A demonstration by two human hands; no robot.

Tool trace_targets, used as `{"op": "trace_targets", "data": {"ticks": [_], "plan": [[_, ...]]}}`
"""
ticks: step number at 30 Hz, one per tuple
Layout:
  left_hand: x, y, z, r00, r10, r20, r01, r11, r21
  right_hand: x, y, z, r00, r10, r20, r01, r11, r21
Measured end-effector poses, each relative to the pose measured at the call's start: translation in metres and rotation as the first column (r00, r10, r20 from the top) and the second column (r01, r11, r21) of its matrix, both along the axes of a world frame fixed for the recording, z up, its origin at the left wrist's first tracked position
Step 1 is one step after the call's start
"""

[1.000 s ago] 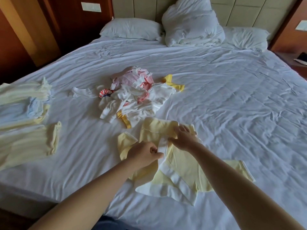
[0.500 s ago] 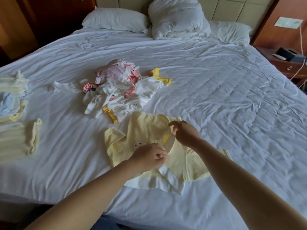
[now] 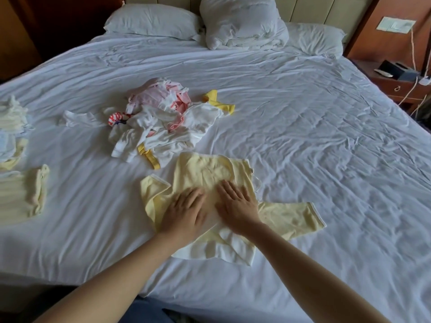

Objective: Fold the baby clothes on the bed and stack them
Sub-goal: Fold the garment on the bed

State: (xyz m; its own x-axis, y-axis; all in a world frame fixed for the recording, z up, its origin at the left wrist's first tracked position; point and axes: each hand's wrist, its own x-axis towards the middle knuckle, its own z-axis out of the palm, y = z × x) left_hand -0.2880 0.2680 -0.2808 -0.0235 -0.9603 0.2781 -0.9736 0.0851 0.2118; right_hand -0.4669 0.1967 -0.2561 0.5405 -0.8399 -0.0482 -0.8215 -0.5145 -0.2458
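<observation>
Both hands have let go of the flap they pinched half a second ago. They now lie flat, side by side on the yellow baby top [image 3: 205, 173], fingers straight and spread, holding nothing. The left hand [image 3: 184, 210] presses its left half and the right hand [image 3: 235, 206] its middle.

That top lies spread on the white bed [image 3: 314, 136]. One sleeve reaches out to the right of the hands, the other is bunched at the left, and the white-trimmed hem points toward the person.

Just beyond the top sits a loose pile of unfolded clothes [image 3: 168, 122] in white, pink and yellow. Well to the left of the top lie folded pale yellow pieces [image 3: 21, 194], cut off by the frame edge. Far beyond the top, two pillows [image 3: 151, 21] and a bundled duvet [image 3: 242, 22] rest at the headboard. Far to its right stands a nightstand [image 3: 396, 85] with dark things on it, too small to make out.

The hands cover the top's middle, so its front is hidden.
</observation>
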Motion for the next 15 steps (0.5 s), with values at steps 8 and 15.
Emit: {"op": "trace_targets", "data": {"ticks": [8,15], "plan": [[0.005,0.009,0.001,0.998,-0.057,0.007,0.056,0.993,0.101,-0.004,0.015,-0.010,0.999,-0.047,-0.011,0.046,0.995,-0.085],[0.057,0.051,0.020,0.960,-0.279,0.029,0.279,0.939,-0.200,0.030,0.006,0.022,0.992,0.059,0.113,-0.045,0.992,-0.118]]}}
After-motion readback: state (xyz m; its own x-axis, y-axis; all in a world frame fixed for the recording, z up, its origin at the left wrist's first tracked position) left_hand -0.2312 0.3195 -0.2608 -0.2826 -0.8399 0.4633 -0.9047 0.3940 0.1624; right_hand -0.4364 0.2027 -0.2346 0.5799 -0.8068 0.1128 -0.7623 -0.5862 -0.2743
